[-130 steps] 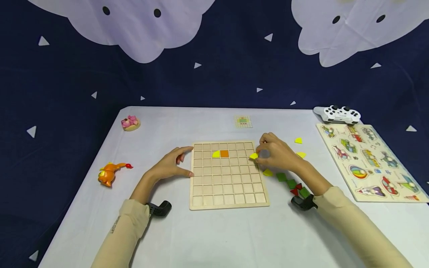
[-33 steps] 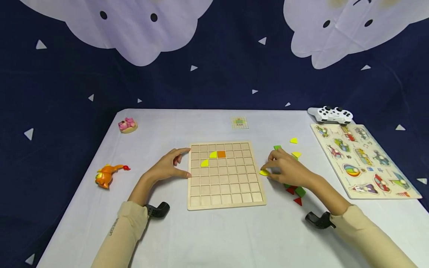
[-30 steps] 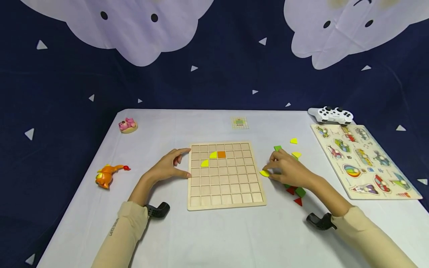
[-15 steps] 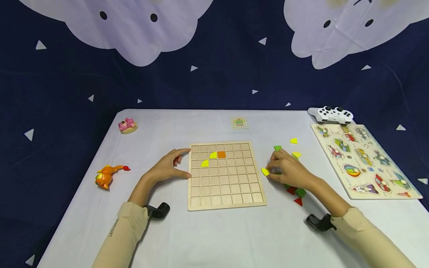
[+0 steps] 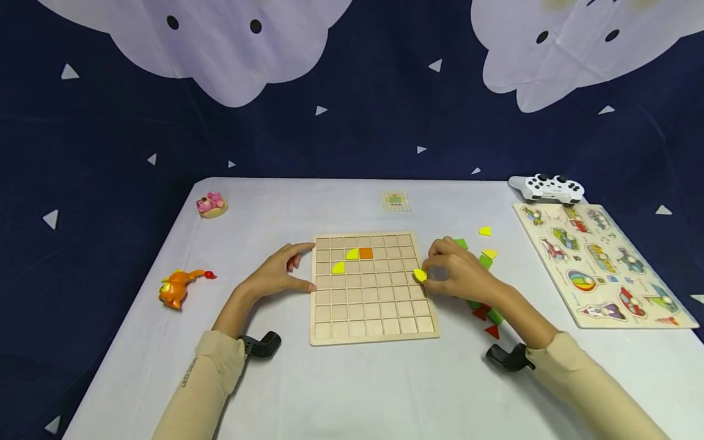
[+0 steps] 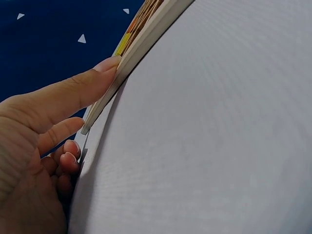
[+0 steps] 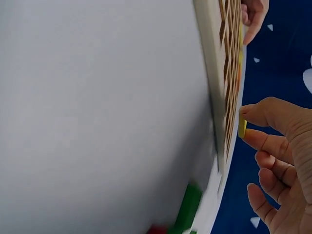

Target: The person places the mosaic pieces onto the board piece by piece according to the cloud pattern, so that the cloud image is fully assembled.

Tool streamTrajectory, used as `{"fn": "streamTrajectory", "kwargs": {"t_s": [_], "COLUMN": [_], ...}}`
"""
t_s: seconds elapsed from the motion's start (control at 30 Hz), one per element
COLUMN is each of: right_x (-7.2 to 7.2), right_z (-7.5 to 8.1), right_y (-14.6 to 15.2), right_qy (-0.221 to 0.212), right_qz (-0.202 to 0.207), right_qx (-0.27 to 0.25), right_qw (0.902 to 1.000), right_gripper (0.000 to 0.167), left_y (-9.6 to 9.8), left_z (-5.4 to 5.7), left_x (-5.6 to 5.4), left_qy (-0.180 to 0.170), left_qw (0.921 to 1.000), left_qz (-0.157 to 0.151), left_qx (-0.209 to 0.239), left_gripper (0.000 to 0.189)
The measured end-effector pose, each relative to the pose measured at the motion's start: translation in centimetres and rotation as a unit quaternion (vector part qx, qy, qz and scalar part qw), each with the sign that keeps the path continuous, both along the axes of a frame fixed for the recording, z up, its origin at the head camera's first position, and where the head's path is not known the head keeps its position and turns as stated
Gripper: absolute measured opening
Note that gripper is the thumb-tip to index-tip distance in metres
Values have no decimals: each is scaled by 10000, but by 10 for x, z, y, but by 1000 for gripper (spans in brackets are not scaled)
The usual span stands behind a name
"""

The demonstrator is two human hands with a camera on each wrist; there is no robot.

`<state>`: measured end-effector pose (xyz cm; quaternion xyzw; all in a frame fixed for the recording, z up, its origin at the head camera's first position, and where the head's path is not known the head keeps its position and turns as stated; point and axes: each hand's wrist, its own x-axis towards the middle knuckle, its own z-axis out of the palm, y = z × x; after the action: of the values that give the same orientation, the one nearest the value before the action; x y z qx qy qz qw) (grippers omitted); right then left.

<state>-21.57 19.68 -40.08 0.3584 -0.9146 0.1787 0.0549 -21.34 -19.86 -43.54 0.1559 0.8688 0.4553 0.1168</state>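
A wooden grid board (image 5: 357, 311) lies flat on the white table. It bears an orange square tile (image 5: 365, 253) with a yellow quarter-round tile (image 5: 352, 254) against its left side. A second yellow quarter-round tile (image 5: 338, 267) sits one row nearer and one cell left. Thumb and index finger of my left hand (image 5: 277, 272) touch the board's left edge, spread apart; the left wrist view has the thumb pressed against the rim (image 6: 146, 41). Over the board's right edge, my right hand (image 5: 464, 269) pinches another yellow quarter-round tile (image 7: 242, 126) between thumb and index finger.
Right of the board lie loose green tiles (image 5: 486, 261), red triangles (image 5: 492, 332) and yellow tiles (image 5: 485, 231). A pattern card (image 5: 396, 201) is behind it. Farther right are a picture puzzle (image 5: 599, 284) and a game controller (image 5: 552, 188); at left, an orange toy (image 5: 177, 288) and pink figurine (image 5: 211, 203).
A second yellow tile now lies on the board, unlike about four seconds ago. My right hand has moved left from the loose tiles with a yellow one. The left hand stays put.
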Motion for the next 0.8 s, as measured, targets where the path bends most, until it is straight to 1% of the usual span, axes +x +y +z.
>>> {"fn": "streamTrajectory", "kwargs": {"t_s": [0.17, 0.33, 0.5, 0.6, 0.8], "right_x": [-1, 0, 0, -1, -3], "right_z": [3, 5, 6, 5, 4], "right_y": [-23, -47, -68, -79, -98], "right_qy": [-25, -81, -11, 15, -43], "right_qz": [233, 494, 714, 820, 956], "right_qx": [-54, 30, 19, 47, 118], "right_qw": [9997, 9987, 9974, 9966, 9953], "right_gripper": [17, 20, 18, 17, 19], "left_y": [0, 1, 1, 1, 1], "left_z": [0, -1, -1, 0, 0], "left_x": [0, -1, -1, -1, -1], "left_qy": [-4, -50, -78, -73, -111], "left_qw": [10000, 10000, 10000, 10000, 9999], "left_qz": [7, 19, 53, 64, 73], "left_qx": [11, 41, 21, 20, -13], "left_gripper": [92, 91, 92, 92, 93]}}
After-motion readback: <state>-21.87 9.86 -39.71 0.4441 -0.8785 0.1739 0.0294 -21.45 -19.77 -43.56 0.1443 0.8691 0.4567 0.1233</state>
